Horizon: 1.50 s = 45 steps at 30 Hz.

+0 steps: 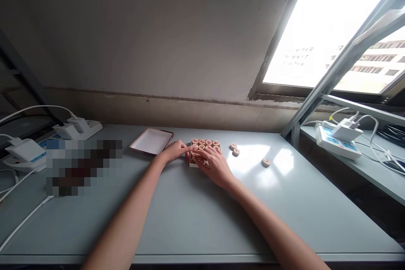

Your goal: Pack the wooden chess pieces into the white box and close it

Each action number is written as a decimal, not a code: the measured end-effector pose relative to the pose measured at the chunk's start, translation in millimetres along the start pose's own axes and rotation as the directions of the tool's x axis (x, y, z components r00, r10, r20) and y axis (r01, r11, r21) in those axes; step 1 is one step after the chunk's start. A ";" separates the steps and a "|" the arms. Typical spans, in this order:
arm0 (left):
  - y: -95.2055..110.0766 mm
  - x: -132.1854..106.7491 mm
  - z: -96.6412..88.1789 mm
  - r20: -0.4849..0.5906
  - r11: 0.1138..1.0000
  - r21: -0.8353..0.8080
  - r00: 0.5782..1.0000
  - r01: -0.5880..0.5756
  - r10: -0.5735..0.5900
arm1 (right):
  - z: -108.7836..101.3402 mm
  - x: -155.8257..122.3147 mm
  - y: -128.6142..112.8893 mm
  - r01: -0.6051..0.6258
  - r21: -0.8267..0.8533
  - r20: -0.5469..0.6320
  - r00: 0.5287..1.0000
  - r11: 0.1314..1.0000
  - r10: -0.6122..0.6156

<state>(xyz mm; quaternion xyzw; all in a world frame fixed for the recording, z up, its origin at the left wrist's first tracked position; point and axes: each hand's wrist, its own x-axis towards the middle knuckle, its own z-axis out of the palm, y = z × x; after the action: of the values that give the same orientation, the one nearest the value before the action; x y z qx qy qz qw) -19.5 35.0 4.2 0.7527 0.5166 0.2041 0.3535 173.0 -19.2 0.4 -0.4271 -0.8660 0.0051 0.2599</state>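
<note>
A small open box holds rows of round wooden Chinese chess pieces with red characters, in the middle of the desk. My left hand is at the box's left side, its fingers closed on that edge. Over the pieces lies my right hand, fingers stretched out and touching the tops; it hides part of the box. Two loose chess pieces sit close together right of the box, and another chess piece lies farther right. Beyond my left hand rests the shallow box lid, its pale inside facing up.
White power strips with plugged-in adapters and cables stand at the left. A blurred-out patch covers something on the desk there. Another power strip is on the right-hand desk, past a metal frame. A wall and window stand behind.
</note>
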 end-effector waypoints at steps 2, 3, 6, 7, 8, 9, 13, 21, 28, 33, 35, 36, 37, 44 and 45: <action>-0.3 -0.6 0.1 0.000 1.000 -0.004 1.000 0.000 0.000 | -2.5 -0.3 -0.1 0.019 0.003 0.007 1.000 1.000 -0.019; -0.4 -1.0 0.3 -0.003 1.000 -0.001 1.000 0.001 -0.001 | -4.1 -0.3 0.2 0.020 0.001 0.005 1.000 1.000 -0.020; -0.9 -1.8 1.3 -0.023 1.000 0.026 1.000 0.015 -0.014 | -8.9 -0.3 2.7 -0.032 -0.030 -0.035 0.999 0.999 0.031; -1.3 -1.8 1.7 -0.026 0.999 0.033 0.999 0.024 -0.024 | -10.3 -0.3 4.0 -0.051 -0.047 -0.047 0.998 0.998 0.049; -1.8 -1.5 2.1 -0.025 0.999 0.036 0.999 0.032 -0.031 | -11.3 -0.5 5.3 -0.059 -0.062 -0.052 0.997 0.996 0.056; -2.4 -1.2 2.4 -0.020 0.999 0.035 0.999 0.035 -0.035 | -12.0 -0.7 6.4 -0.054 -0.074 -0.048 0.998 0.996 0.050; -3.6 0.0 2.5 0.025 0.999 0.014 0.998 0.050 -0.050 | -11.4 -1.7 7.9 0.007 -0.088 -0.011 1.000 0.996 -0.008; 0.8 -2.2 -0.9 0.116 0.999 0.022 0.992 0.045 -0.047 | -11.9 -1.4 7.4 0.020 -0.081 -0.022 1.000 0.997 -0.022; -0.5 -1.3 -0.3 0.115 0.998 0.047 0.993 0.036 -0.041 | -35.3 -9.1 50.2 -0.457 -0.301 -0.150 0.889 0.837 0.432; -4.2 0.8 1.2 0.117 0.998 0.045 0.992 0.039 -0.044 | -46.5 -21.0 75.3 -0.593 -0.384 0.050 0.752 0.708 0.657; -5.9 1.5 1.5 0.120 0.999 0.043 0.992 0.033 -0.038 | -45.8 -22.1 75.6 -0.586 -0.345 0.069 0.763 0.733 0.643; -6.6 1.8 1.6 0.118 0.999 0.045 0.993 0.026 -0.031 | -44.8 -22.1 75.0 -0.582 -0.330 0.062 0.773 0.744 0.632; -7.0 1.9 1.7 0.115 0.999 0.048 0.993 0.017 -0.023 | -43.9 -21.9 74.3 -0.578 -0.316 0.050 0.782 0.752 0.622; -3.0 -1.5 0.7 0.098 1.000 0.023 0.995 -0.005 0.002 | -57.0 -14.2 63.8 -0.443 0.136 0.064 0.896 0.886 0.439; -2.2 -2.1 0.5 0.099 1.000 0.018 0.995 -0.002 0.000 | -58.7 -12.2 58.3 -0.387 0.213 0.064 0.922 0.897 0.382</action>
<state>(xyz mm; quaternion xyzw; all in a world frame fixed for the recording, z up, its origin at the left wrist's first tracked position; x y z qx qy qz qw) -21.4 33.4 2.4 0.7654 0.4998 0.1619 0.3717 248.8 -3.8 32.2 -0.5580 -0.7612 0.1572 0.2906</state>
